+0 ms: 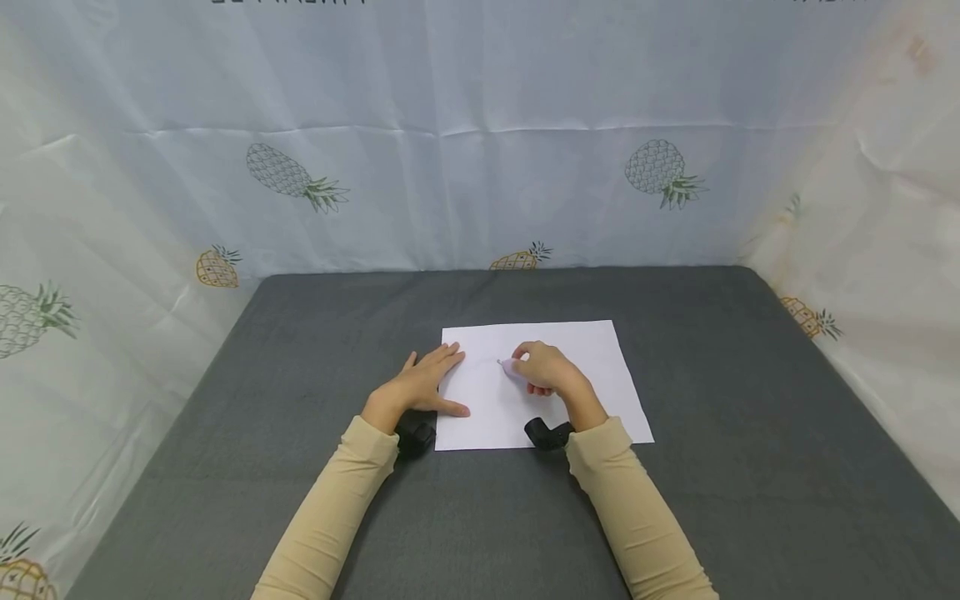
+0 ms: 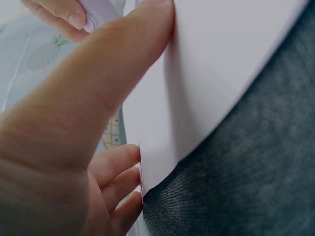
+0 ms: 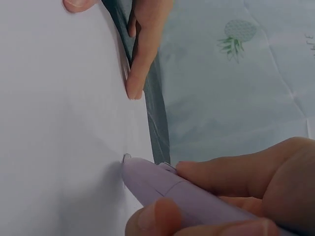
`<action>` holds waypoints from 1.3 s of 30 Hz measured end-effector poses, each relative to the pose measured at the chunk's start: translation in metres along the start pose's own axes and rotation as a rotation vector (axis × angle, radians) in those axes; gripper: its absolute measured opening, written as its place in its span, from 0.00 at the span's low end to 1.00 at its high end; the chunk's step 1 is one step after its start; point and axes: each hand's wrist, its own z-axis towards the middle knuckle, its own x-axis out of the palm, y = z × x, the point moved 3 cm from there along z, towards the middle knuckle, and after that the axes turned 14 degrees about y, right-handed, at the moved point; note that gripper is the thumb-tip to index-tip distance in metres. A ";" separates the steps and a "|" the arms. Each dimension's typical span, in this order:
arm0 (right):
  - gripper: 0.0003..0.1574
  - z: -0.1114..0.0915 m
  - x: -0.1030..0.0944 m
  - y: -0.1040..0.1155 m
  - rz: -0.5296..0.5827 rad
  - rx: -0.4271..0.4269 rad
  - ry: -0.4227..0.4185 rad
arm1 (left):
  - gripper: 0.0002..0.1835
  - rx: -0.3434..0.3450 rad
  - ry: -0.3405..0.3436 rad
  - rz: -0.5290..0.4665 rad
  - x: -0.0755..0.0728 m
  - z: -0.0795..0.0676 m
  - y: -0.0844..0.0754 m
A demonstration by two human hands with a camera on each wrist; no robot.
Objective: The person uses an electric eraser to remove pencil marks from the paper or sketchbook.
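A white sheet of paper (image 1: pixel 480 429) lies on the grey-covered table. My left hand (image 1: pixel 420 382) rests over the sheet's left edge with fingers spread, its thumb and fingertips on the paper. In the left wrist view, the thumb (image 2: pixel 118 64) crosses in front of the sheet. My right hand (image 1: pixel 551 367) grips a lilac pen-like tool (image 3: pixel 172 189), thumb and fingers around its smooth body. A small pale tip at its rounded end meets the paper left of the sheet's middle. The right wrist view shows a small raised piece (image 3: pixel 167 167) on the tool, by a fingertip.
Dark grey cloth covers the table (image 1: pixel 225 467) around the paper. Pale curtains (image 1: pixel 480 192) printed with pineapples hang behind and at both sides. A black wrist device (image 1: pixel 546 433) sits below the right hand, over the sheet's lower edge; another is by the left wrist.
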 end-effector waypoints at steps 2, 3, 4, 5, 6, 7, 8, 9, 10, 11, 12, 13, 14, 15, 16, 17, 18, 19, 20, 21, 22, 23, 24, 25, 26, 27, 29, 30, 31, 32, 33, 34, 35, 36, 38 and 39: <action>0.22 0.003 0.002 0.001 -0.003 -0.003 -0.021 | 0.54 0.001 0.000 0.001 0.000 0.000 0.000; 0.22 0.004 0.003 0.001 -0.001 -0.006 -0.029 | 0.54 0.001 -0.001 0.002 0.000 0.000 0.000; 0.22 0.006 0.004 0.001 -0.002 -0.009 -0.037 | 0.54 0.002 -0.002 0.002 0.000 -0.001 -0.001; 0.22 0.007 0.004 0.002 -0.002 -0.012 -0.046 | 0.54 0.002 -0.004 0.004 0.000 -0.001 -0.001; 0.22 0.008 0.005 0.002 -0.004 -0.015 -0.053 | 0.54 0.003 -0.006 0.007 0.000 -0.001 -0.001; 0.22 0.009 0.006 0.002 -0.003 -0.015 -0.058 | 0.54 0.003 -0.007 0.008 0.000 -0.001 -0.001; 0.22 0.009 0.006 0.002 0.000 -0.014 -0.062 | 0.54 0.002 -0.008 0.008 0.000 -0.001 -0.001; 0.22 0.010 0.006 0.002 0.000 -0.011 -0.065 | 0.54 0.001 -0.007 0.006 -0.001 -0.001 -0.001; 0.22 0.010 0.006 0.002 0.000 -0.009 -0.067 | 0.54 0.000 -0.007 0.005 -0.001 -0.001 -0.001; 0.22 0.010 0.006 0.003 0.002 -0.007 -0.067 | 0.54 0.000 -0.008 0.003 -0.001 -0.001 -0.001; 0.22 0.010 0.006 0.003 0.001 -0.004 -0.068 | 0.54 -0.001 -0.007 0.002 -0.001 -0.001 -0.001; 0.22 0.010 0.006 0.003 -0.001 -0.002 -0.068 | 0.54 -0.002 -0.006 0.000 -0.001 -0.002 -0.002; 0.22 0.010 0.006 0.003 -0.001 0.001 -0.065 | 0.54 -0.002 -0.006 0.002 -0.001 -0.001 -0.001; 0.22 0.010 0.006 0.003 -0.005 0.005 -0.063 | 0.54 -0.002 -0.005 0.000 -0.001 -0.002 -0.001; 0.22 0.010 0.006 0.003 -0.005 0.009 -0.060 | 0.54 -0.002 -0.006 0.001 -0.001 -0.001 -0.001; 0.22 0.010 0.006 0.003 -0.006 0.012 -0.056 | 0.54 -0.002 -0.006 0.002 -0.001 -0.001 -0.001; 0.22 0.009 0.006 0.003 -0.007 0.015 -0.053 | 0.54 -0.001 -0.007 0.003 0.000 -0.001 -0.001; 0.22 0.009 0.006 0.003 -0.006 0.017 -0.048 | 0.54 -0.001 -0.006 0.003 0.000 -0.001 -0.001; 0.22 0.008 0.006 0.003 -0.005 0.017 -0.043 | 0.54 0.000 -0.007 0.004 0.000 -0.001 -0.001; 0.22 0.007 0.006 0.003 -0.003 0.017 -0.040 | 0.54 0.000 -0.007 0.004 0.000 -0.001 -0.001; 0.22 0.007 0.005 0.003 -0.003 0.016 -0.036 | 0.54 0.000 -0.006 0.006 0.001 -0.001 -0.001; 0.22 0.006 0.005 0.003 -0.005 0.014 -0.031 | 0.54 0.000 -0.007 0.007 0.001 -0.001 -0.001; 0.22 0.004 0.004 0.003 -0.007 0.011 -0.026 | 0.54 -0.001 -0.006 0.007 0.001 -0.001 -0.001; 0.22 0.003 0.004 0.003 -0.010 0.010 -0.020 | 0.54 -0.001 -0.006 0.009 0.001 0.000 -0.001; 0.22 0.002 0.003 0.003 -0.013 0.010 -0.013 | 0.54 -0.003 -0.003 0.007 0.001 0.000 -0.001; 0.22 0.001 0.002 0.002 -0.013 0.011 -0.003 | 0.54 -0.005 0.000 0.006 0.001 0.000 0.000; 0.21 -0.001 0.001 0.001 -0.022 0.012 0.012 | 0.53 -0.005 0.000 0.006 0.001 0.000 0.000; 0.21 -0.002 0.000 0.001 -0.020 0.012 0.021 | 0.53 -0.007 0.004 0.003 0.001 0.000 -0.001; 0.21 -0.002 0.000 0.000 -0.019 0.013 0.030 | 0.53 -0.008 0.004 0.001 0.001 0.000 -0.001; 0.21 -0.002 -0.001 0.000 -0.018 0.012 0.036 | 0.53 -0.011 0.006 -0.003 0.001 -0.001 -0.001; 0.21 -0.003 -0.001 -0.001 -0.017 0.011 0.042 | 0.53 -0.010 0.005 -0.005 0.000 -0.001 -0.001; 0.21 -0.003 -0.001 -0.001 -0.019 0.010 0.045 | 0.53 -0.010 0.004 -0.005 0.000 -0.001 -0.001; 0.21 -0.003 -0.002 -0.002 -0.020 0.009 0.047 | 0.53 -0.010 0.004 -0.009 0.000 -0.001 -0.001; 0.21 -0.002 -0.002 -0.002 -0.018 0.010 0.050 | 0.53 -0.011 0.005 -0.011 0.000 -0.001 -0.001; 0.21 -0.002 -0.001 -0.002 -0.021 0.010 0.049 | 0.53 -0.008 0.003 -0.011 0.000 -0.001 -0.002; 0.21 -0.002 -0.001 -0.002 -0.021 0.011 0.047 | 0.53 -0.006 0.002 -0.011 0.001 -0.001 -0.002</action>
